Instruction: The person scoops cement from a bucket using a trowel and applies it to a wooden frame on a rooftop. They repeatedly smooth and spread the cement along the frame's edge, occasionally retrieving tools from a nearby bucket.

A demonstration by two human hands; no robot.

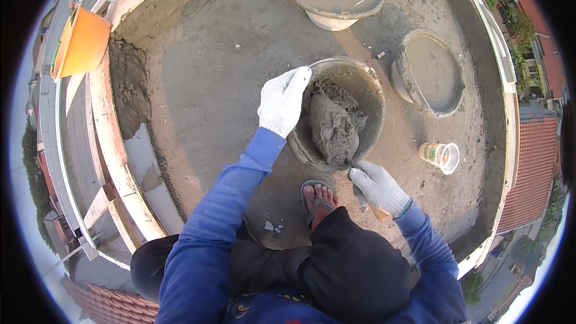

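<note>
My left hand [284, 101], in a white knit glove, is closed on the upper left rim of a bucket [373, 93] with wet grey mortar inside. In my gloved right hand [379, 188] is the wooden handle of a trowel [336, 135]. Its blade lies inside the bucket, coated and heaped with mortar, so the metal is hidden. More mortar [343, 93] clings to the bucket's far inner wall. The bucket stands just beyond my sandalled foot [318, 199].
Two more buckets hold grey liquid: a large bucket [335, 23] at the far side and a second bucket [410, 78] to the right. A plastic cup [433, 153] lies nearby. An orange bucket [84, 45] sits by the left wooden edging [111, 135]. Low walls enclose the rough floor.
</note>
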